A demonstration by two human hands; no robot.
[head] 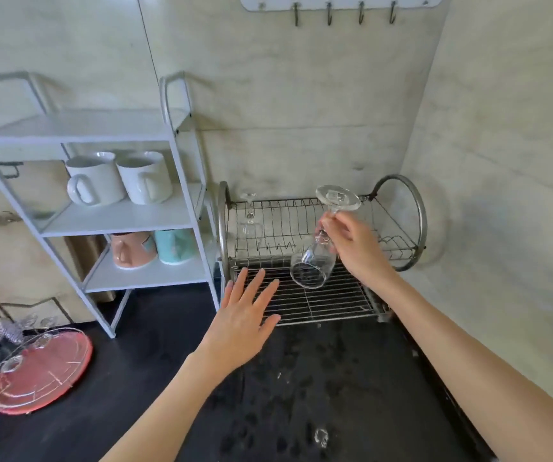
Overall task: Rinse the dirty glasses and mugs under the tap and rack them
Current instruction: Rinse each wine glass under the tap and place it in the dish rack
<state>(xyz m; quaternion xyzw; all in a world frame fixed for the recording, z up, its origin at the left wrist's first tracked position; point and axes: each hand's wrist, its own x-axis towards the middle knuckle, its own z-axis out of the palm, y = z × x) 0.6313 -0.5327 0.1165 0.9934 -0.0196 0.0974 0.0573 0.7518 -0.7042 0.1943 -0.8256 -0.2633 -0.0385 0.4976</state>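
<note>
Glass goblet (pixel 313 261) — inverted, right-hand (pixel 351 241) pinch

Soft daylight, slight blur, wide-angle warp

You saw a clear glossy wine glass (pixel 313 261), a shiny metal wire dish rack (pixel 321 301), and a dark, wet surface (pixel 301 378).

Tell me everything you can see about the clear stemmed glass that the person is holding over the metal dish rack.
The clear stemmed wine glass looks like thin transparent glass, with a round foot, a slim stem and a rounded bowl. It is upside down and tilted: the foot points up toward the wall, the open rim down toward the lower wire shelf of the steel dish rack. The right hand pinches its stem. Whether the rim touches the wires cannot be told. The bowl looks empty.
</note>
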